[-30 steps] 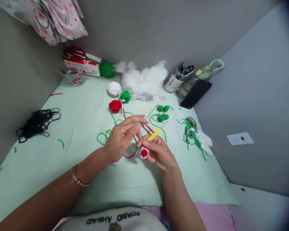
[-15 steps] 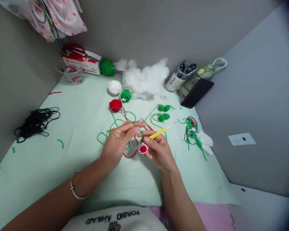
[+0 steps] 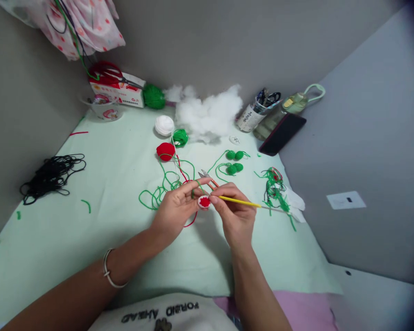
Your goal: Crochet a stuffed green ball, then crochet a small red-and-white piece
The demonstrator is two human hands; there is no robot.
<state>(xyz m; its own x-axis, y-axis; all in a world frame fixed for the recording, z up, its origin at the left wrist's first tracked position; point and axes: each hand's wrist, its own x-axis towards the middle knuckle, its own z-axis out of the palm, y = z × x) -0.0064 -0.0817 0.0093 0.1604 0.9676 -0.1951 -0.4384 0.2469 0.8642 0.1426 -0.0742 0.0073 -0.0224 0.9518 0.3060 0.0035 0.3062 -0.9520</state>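
A small round crocheted piece (image 3: 204, 201), red with a white rim, sits between my two hands above the table's middle. My left hand (image 3: 175, 206) holds its left side, and green yarn runs over the raised index finger. The fingers of my right hand (image 3: 233, 210) close round a yellow crochet hook (image 3: 241, 201), whose handle points right; they also touch the piece's right edge. Just beyond the fingers lie small orange-handled snips (image 3: 212, 182). Loose green yarn (image 3: 155, 195) and a red strand (image 3: 192, 221) trail on the cloth near my left hand.
Behind stand red (image 3: 165, 151), white (image 3: 164, 125) and green (image 3: 180, 137) yarn balls, with white stuffing (image 3: 210, 112). Several green crocheted balls (image 3: 231, 169), yarn scraps (image 3: 276, 188) and a phone (image 3: 283, 134) are at right. Black cord (image 3: 51, 178) lies left.
My right hand has brought its fingertips to the piece's edge, and the hook has swung to point right. The piece has passed from the right hand's side towards my left fingers.
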